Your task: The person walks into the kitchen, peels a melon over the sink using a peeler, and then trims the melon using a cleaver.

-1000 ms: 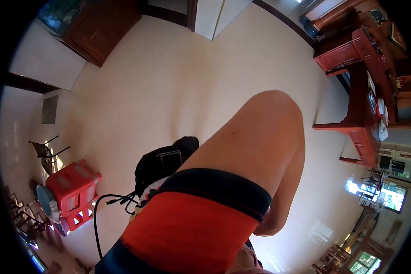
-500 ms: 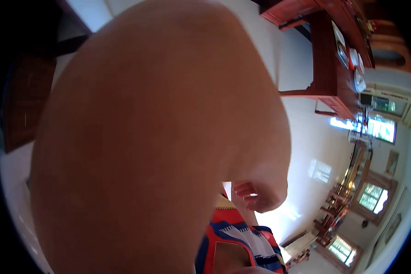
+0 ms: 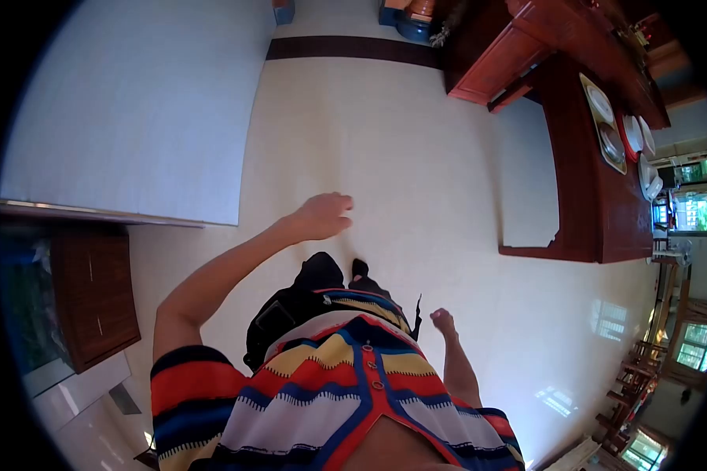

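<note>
My left hand (image 3: 324,216) is out in front of my body over the pale floor, its fingers loosely bent and apart, holding nothing. On the right, my right hand (image 3: 443,320) is lower and close to my side, its fingers curled in with nothing visible in them. A dark strap end (image 3: 418,315) sticks up beside it without clear contact. At my waist hangs a black bag (image 3: 279,315), partly beside my striped shirt (image 3: 314,377). My feet show below, in dark footwear (image 3: 360,268).
A dark red wooden table (image 3: 581,180) at the right bears a tray (image 3: 603,125) and dishes. A white partition (image 3: 133,118) stands at the upper left, with a brown cabinet (image 3: 98,290) below it. Pale floor (image 3: 377,149) lies ahead, crossed by a dark strip.
The raised arm that filled much of the view has come down and forward, so my left hand now shows. The view has turned, bringing the partition, shirt and feet into sight.
</note>
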Tool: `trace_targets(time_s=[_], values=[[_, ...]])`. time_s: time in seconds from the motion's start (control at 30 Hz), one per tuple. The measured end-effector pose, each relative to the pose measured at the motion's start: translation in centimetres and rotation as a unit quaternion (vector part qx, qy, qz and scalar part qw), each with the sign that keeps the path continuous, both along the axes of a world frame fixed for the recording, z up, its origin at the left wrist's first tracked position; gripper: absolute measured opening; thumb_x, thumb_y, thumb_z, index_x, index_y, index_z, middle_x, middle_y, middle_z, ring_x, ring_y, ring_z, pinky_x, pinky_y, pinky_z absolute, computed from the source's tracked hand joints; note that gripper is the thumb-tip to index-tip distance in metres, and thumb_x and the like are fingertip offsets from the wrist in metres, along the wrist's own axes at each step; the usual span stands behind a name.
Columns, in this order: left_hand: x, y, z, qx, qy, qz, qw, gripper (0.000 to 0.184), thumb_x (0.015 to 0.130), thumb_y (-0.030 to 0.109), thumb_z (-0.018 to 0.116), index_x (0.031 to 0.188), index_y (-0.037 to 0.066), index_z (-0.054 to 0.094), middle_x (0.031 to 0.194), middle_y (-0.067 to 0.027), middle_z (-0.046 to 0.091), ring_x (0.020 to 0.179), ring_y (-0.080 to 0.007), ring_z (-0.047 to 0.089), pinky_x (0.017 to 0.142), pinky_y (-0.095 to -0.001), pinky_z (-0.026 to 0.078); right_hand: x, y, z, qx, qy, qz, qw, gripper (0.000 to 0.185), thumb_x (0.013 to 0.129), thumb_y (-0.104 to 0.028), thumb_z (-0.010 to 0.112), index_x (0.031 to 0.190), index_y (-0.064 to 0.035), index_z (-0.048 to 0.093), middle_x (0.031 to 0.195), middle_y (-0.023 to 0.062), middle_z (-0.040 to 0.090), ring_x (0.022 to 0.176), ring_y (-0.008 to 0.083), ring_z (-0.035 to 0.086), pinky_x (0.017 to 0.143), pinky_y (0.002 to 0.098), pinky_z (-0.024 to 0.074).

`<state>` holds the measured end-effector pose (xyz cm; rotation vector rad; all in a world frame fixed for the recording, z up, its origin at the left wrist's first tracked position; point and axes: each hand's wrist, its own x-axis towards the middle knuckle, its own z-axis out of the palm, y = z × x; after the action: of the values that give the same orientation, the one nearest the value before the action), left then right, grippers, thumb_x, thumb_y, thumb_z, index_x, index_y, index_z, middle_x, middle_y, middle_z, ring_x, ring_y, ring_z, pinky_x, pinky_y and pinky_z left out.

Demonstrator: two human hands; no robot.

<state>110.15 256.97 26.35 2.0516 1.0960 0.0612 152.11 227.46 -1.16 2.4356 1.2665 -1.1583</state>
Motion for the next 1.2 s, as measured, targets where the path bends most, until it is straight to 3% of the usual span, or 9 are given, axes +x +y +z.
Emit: trace_targets(time_s=[0.1, 0.17, 0.37, 0.53, 0.77, 0.93, 0.97, 1.07, 1.2], values=[[-8.2, 5.8, -2.9, -0.02, 0.085, 0.126, 0.988, 0.031, 0.083, 0.023, 0.059, 0.105, 0.002, 0.055, 0.1, -0.017, 0.06, 0.097, -0.0333, 0.057, 0.082, -0.0415, 0.046, 3.5, 15.6, -4.0, 0.179, 0.047, 0.187, 0.965, 0.028, 0.083, -0.03, 0.055, 0.092, -0.0045, 0.062, 0.092, 0.0181, 0.066, 0.09, 0.038, 0.062, 0.079, 0.0447, 0.0507], [-13.0, 8.8, -5.3, -0.011, 0.206, 0.103, 0.973, 0.031, 0.08, 0.022, 0.058, 0.103, 0.001, 0.057, 0.103, -0.0201, 0.059, 0.094, -0.0358, 0.057, 0.082, -0.0441, 0.046, -0.1, 26.6, 2.6, 0.201, 0.051, 0.07, 0.976, 0.024, 0.083, -0.026, 0.056, 0.092, -0.005, 0.062, 0.09, 0.0174, 0.066, 0.087, 0.0369, 0.063, 0.078, 0.0438, 0.0511], [-18.3, 25.4, -7.3, -0.139, 0.173, 0.115, 0.968, 0.034, 0.079, 0.025, 0.061, 0.102, 0.0, 0.058, 0.098, -0.0201, 0.061, 0.095, -0.0363, 0.058, 0.081, -0.0446, 0.047, -6.3, 45.6, 2.9, 0.247, 0.109, -0.005, 0.963, 0.029, 0.083, -0.032, 0.06, 0.095, -0.0051, 0.063, 0.094, 0.0176, 0.066, 0.09, 0.0338, 0.063, 0.079, 0.041, 0.0501], [-16.0, 42.5, -6.9, -0.043, 0.122, 0.119, 0.984, 0.035, 0.08, 0.027, 0.064, 0.102, 0.001, 0.06, 0.097, -0.0183, 0.064, 0.093, -0.0345, 0.06, 0.08, -0.0415, 0.049, -9.3, 50.6, 1.6, 0.005, 0.107, 0.189, 0.976, 0.031, 0.081, -0.033, 0.059, 0.096, -0.006, 0.064, 0.096, 0.0178, 0.066, 0.093, 0.0345, 0.062, 0.08, 0.0421, 0.0498], [-12.3, 63.2, -8.4, -0.027, 0.047, 0.023, 0.998, 0.033, 0.079, 0.024, 0.066, 0.102, 0.002, 0.059, 0.091, -0.0167, 0.065, 0.084, -0.0309, 0.063, 0.074, -0.0381, 0.049, -8.8, 60.2, 1.0, -0.242, 0.108, 0.064, 0.962, 0.04, 0.078, -0.041, 0.061, 0.095, -0.0056, 0.068, 0.093, 0.0164, 0.067, 0.091, 0.0327, 0.064, 0.079, 0.0448, 0.0508], [-9.9, 78.4, -4.2, -0.065, -0.016, 0.028, 0.997, 0.026, 0.082, 0.017, 0.065, 0.102, 0.002, 0.059, 0.089, -0.0114, 0.064, 0.079, -0.0214, 0.062, 0.069, -0.0324, 0.049, -6.0, 80.2, -0.1, 0.034, -0.005, 0.075, 0.997, 0.029, 0.077, -0.025, 0.054, 0.083, 0.0016, 0.064, 0.089, 0.0204, 0.066, 0.083, 0.037, 0.064, 0.076, 0.046, 0.0515], [-9.3, 81.4, -2.8, -0.051, -0.05, 0.039, 0.997, 0.023, 0.083, 0.015, 0.064, 0.102, 0.003, 0.059, 0.088, -0.01, 0.064, 0.078, -0.0186, 0.062, 0.068, -0.0308, 0.049, -6.1, 86.0, 1.0, 0.028, 0.009, 0.073, 0.997, 0.033, 0.074, -0.024, 0.056, 0.095, 0.0004, 0.064, 0.094, 0.0188, 0.066, 0.091, 0.0342, 0.064, 0.081, 0.0428, 0.0511], [-7.6, 90.0, 3.1, -0.048, -0.187, 0.057, 0.98, 0.022, 0.087, 0.011, 0.061, 0.108, 0.003, 0.058, 0.095, -0.0082, 0.063, 0.081, -0.0156, 0.06, 0.071, -0.0268, 0.048, -9.0, 101.8, 3.2, 0.34, 0.101, 0.195, 0.914, 0.029, 0.083, -0.031, 0.052, 0.082, -0.0018, 0.057, 0.085, 0.018, 0.061, 0.081, 0.0369, 0.059, 0.073, 0.0466, 0.0482], [-6.1, 100.6, 11.6, -0.046, -0.405, -0.005, 0.913, 0.025, 0.094, 0.011, 0.049, 0.117, 0.0, 0.053, 0.111, -0.0114, 0.06, 0.1, -0.0217, 0.059, 0.088, -0.0337, 0.047, -18.1, 118.3, 18.6, 0.404, 0.254, 0.086, 0.874, 0.024, 0.086, -0.028, 0.053, 0.086, -0.0038, 0.056, 0.084, 0.0169, 0.059, 0.08, 0.0361, 0.057, 0.073, 0.0431, 0.0465]])
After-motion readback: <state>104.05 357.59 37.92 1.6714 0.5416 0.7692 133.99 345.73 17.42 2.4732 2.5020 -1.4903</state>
